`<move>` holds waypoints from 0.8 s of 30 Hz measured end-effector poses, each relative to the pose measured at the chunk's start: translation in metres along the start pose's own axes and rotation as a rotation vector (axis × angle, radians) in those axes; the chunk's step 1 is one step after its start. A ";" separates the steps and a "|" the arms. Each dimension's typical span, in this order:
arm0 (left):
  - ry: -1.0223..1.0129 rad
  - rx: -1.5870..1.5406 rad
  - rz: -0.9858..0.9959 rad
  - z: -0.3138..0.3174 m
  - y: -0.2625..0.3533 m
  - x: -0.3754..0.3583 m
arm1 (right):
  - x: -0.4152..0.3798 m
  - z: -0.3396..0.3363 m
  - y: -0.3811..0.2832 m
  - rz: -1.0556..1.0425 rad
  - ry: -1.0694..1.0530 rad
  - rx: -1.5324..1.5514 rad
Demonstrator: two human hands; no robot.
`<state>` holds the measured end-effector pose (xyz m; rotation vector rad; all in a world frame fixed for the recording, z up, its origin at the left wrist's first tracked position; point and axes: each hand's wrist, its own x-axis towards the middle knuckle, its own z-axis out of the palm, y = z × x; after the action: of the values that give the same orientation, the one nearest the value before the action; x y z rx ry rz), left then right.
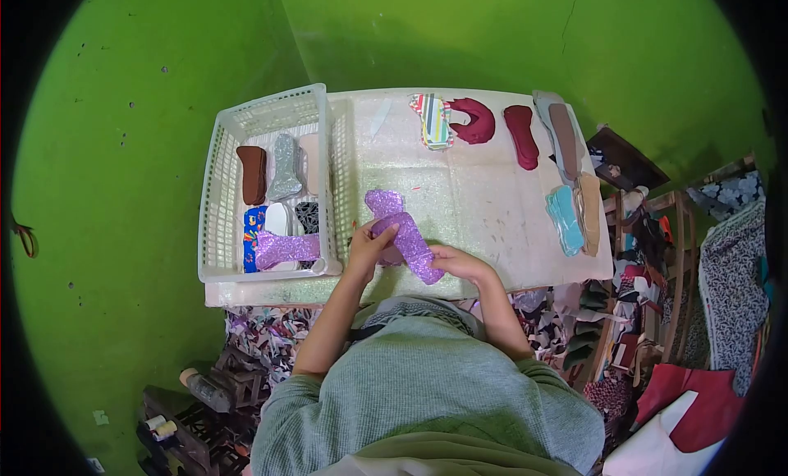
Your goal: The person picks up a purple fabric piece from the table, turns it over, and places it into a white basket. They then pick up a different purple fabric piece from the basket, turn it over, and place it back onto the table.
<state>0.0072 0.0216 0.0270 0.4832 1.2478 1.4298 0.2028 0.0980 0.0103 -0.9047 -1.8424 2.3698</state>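
A glittery purple piece (416, 248) is held in front of my body, over the near part of the table. My left hand (371, 248) grips its upper left end, thumb on top. At its lower right end my right hand (460, 263) pinches the edge. Just beyond my left hand, another glittery purple piece (383, 201) lies on the table. The white basket (209, 189) on the left holds stacks of cut pieces: brown (252, 174), silver (285, 168), blue patterned (253, 221) and purple (287, 250).
Along the far side of the white table (484, 230) lie a striped piece (433, 121) and dark red pieces (474, 121). Grey, turquoise (563, 220) and tan stacks line its right edge. Fabric scraps (271, 336) lie below, with a wooden rack (681, 271) at right.
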 end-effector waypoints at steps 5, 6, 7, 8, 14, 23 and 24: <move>0.022 0.025 0.082 -0.003 0.016 -0.008 | -0.007 -0.002 -0.015 0.013 0.033 -0.006; 0.060 0.052 0.124 -0.006 0.018 -0.009 | -0.002 -0.003 -0.013 -0.055 0.105 -0.008; 0.099 0.078 0.166 -0.009 0.021 -0.011 | 0.001 -0.003 -0.012 -0.122 0.176 -0.011; 0.102 0.077 0.167 -0.014 0.026 -0.013 | 0.003 -0.004 -0.011 -0.122 0.173 -0.013; 0.210 0.307 0.350 -0.050 0.060 -0.034 | 0.027 0.015 -0.052 -0.170 0.460 -0.150; 0.486 0.630 0.435 -0.138 0.089 -0.046 | 0.071 0.068 -0.123 -0.318 0.430 -0.471; 0.495 0.629 0.434 -0.146 0.094 -0.049 | 0.077 0.075 -0.128 -0.384 0.405 -0.516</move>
<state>-0.1434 -0.0651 0.0731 0.8991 2.1117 1.5484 0.0630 0.0973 0.1021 -0.8672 -2.2213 1.3956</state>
